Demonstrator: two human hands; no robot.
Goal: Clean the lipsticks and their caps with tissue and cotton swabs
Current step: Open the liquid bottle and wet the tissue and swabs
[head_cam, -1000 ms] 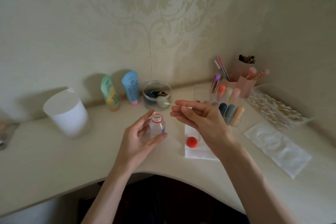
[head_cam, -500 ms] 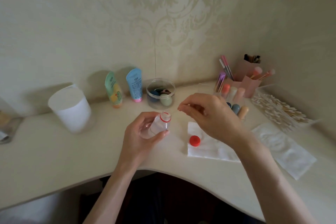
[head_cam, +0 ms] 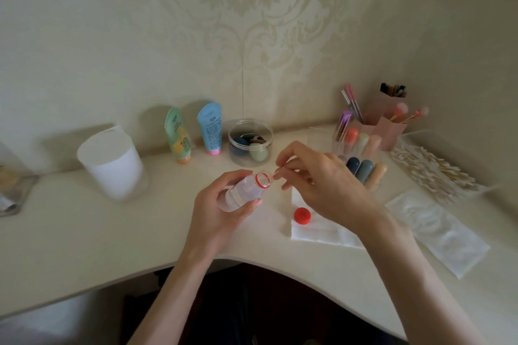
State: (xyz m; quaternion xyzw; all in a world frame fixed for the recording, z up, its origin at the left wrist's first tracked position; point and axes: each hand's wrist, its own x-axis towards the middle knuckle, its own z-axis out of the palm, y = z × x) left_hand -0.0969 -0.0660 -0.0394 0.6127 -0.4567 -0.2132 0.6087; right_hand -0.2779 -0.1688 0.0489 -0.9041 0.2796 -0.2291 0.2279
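Note:
My left hand [head_cam: 215, 213] grips a small clear bottle [head_cam: 246, 192] with a red neck ring, tilted with its open mouth toward the right. My right hand [head_cam: 322, 185] pinches a thin cotton swab [head_cam: 276, 173] whose tip sits at the bottle's mouth. The bottle's red cap [head_cam: 302, 216] lies on a white tissue [head_cam: 316, 228] under my right hand. Several lipsticks [head_cam: 361, 165] in pastel and dark colours stand in a clear holder behind my right hand, partly hidden by it.
A tray of cotton swabs [head_cam: 431, 173] and a second tissue [head_cam: 437, 230] lie at the right. At the back stand a pink brush holder [head_cam: 386, 126], a clear jar [head_cam: 250, 143], two tubes [head_cam: 193, 134] and a white cup [head_cam: 112, 162]. The desk edge [head_cam: 252, 259] curves inward in front.
My left hand has tilted the bottle over so its mouth points right. My right hand has brought the swab down to the bottle's mouth.

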